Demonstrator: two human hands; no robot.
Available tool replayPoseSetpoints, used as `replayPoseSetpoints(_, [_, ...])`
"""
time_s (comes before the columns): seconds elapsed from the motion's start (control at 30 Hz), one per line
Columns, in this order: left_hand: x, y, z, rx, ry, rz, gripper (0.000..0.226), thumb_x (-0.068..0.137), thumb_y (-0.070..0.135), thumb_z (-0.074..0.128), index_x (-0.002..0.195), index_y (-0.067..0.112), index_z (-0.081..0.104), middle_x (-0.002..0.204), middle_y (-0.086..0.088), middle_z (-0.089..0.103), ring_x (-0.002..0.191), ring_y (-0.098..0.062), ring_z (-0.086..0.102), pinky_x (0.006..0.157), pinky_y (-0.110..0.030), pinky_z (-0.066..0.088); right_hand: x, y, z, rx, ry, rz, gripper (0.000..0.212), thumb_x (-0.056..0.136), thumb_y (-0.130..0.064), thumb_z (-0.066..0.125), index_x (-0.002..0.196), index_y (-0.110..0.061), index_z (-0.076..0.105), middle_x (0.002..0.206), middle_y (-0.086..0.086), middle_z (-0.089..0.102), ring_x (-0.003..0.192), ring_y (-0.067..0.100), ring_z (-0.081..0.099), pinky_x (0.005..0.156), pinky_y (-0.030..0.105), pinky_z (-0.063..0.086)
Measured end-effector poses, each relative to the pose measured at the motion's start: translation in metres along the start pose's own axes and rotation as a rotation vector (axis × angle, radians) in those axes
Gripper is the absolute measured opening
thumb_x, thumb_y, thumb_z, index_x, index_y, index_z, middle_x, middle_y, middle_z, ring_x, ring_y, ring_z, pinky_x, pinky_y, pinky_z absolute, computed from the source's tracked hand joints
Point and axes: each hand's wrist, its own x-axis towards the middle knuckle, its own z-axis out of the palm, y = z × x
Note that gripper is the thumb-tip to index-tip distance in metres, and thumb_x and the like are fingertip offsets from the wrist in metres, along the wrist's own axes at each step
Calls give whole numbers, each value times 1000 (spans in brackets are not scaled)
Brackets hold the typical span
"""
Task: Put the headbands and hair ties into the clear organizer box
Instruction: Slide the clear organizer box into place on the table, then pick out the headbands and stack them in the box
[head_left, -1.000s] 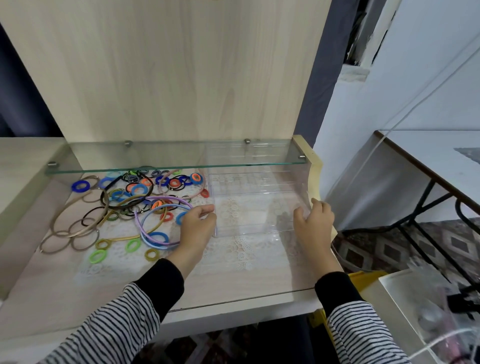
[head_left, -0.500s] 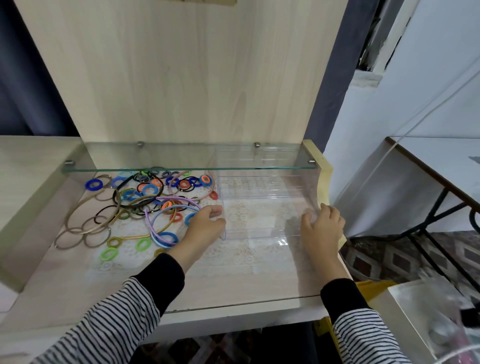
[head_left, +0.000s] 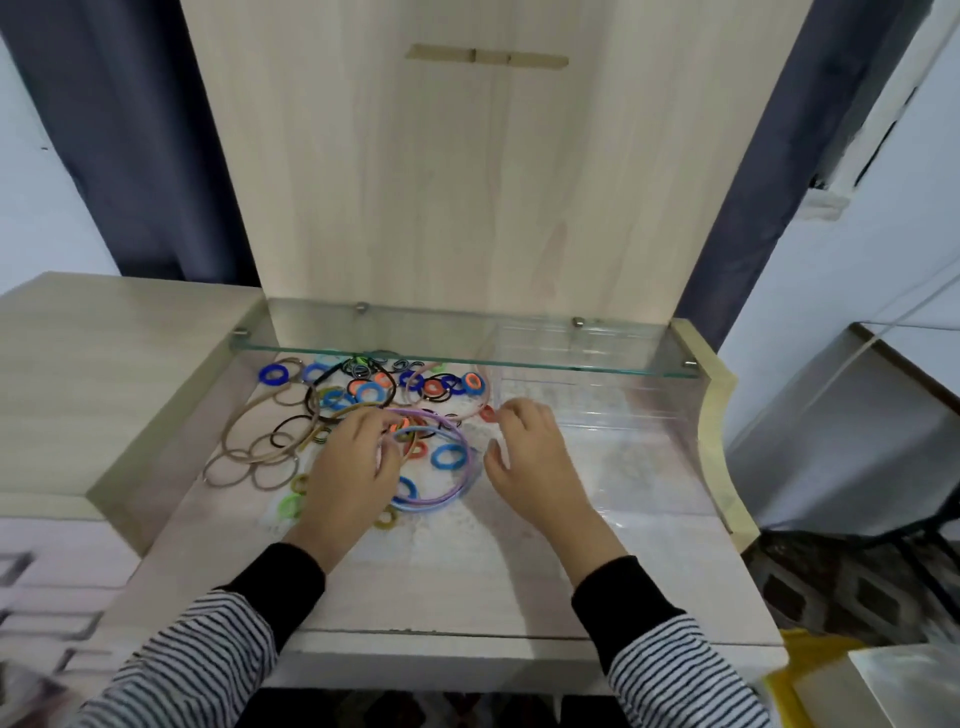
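Under the glass shelf (head_left: 415, 332), on the pale desk top (head_left: 441, 582), the clear organizer box (head_left: 649, 415) sits at the right of the recess, open side up. Its long axis runs left to right, parallel to the shelf edge. I judge it is parked there so its left wall stands just beside the pile and each piece has only a short way to go. Nothing shows inside it yet, so the sorting is at its very start. Tan headbands (head_left: 244, 415) lie flat at the far left. The lilac and blue headbands (head_left: 457, 483) lie flat, one on the other, between my hands. Their curved back bulges right toward the box, and their open ends point left under my palm. My left hand (head_left: 353, 467) rests over the pile with its fingers bent down onto the back arc of those bands. Whether it has actually closed on them I cannot tell. My right hand (head_left: 535, 462) hangs between the bands and the left wall of the box, fingers loosely curled and thumb apart, with nothing visible in it. I take it to be waiting to steady the box or receive the bands. The hair ties (head_left: 371, 392) lie scattered flat toward the back, a blue one (head_left: 448, 457) inside the lilac loop and a green one (head_left: 292, 505) nearest me.
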Motion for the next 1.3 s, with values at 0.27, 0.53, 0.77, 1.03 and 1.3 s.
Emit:
replayPoseSetpoints(0.27, [-24, -53, -11, 252, -164, -7, 57, 88, 34, 28, 129, 10, 59, 136, -10, 56, 127, -27, 51, 110, -38, 38, -7, -38, 25, 24, -319, -222, 24, 78, -24, 55, 92, -8, 65, 96, 7, 59, 91, 25, 49, 81, 35, 44])
replayPoseSetpoints(0.53, [-26, -55, -12, 282, -384, -57, 83, 81, 54, 3, 155, 17, 9, 162, 3, 10, 150, -14, 10, 119, -28, 0, -7, -35, 24, 48, -410, -200, 19, 72, -21, 56, 83, -10, 68, 87, 4, 60, 85, 21, 49, 78, 26, 44])
replayPoseSetpoints(0.77, [-16, -54, -7, 454, -474, -106, 76, 86, 47, 2, 155, 19, 15, 164, 2, 7, 151, -16, 3, 121, -38, -3, 1, -36, 15, 23, -484, -229, 16, 79, -16, 51, 86, -11, 64, 90, 4, 60, 88, 21, 47, 79, 31, 44])
replayPoseSetpoints(1.03, [-16, -39, -12, 436, -171, -118, 55, 80, 55, 20, 108, 33, 62, 119, 6, 55, 120, -15, 50, 112, -44, 14, 23, -34, -11, 209, -321, -131, 12, 93, -9, 45, 96, -11, 56, 93, 5, 57, 87, 19, 47, 78, 32, 42])
replayPoseSetpoints(1.3, [-5, -27, 0, 548, -126, -126, 25, 84, 52, 54, 84, 30, 66, 98, 4, 55, 102, -21, 54, 90, -41, 30, 48, -27, -43, 329, -217, 26, 17, 95, -7, 45, 102, -7, 60, 92, 6, 61, 84, 20, 51, 74, 28, 42])
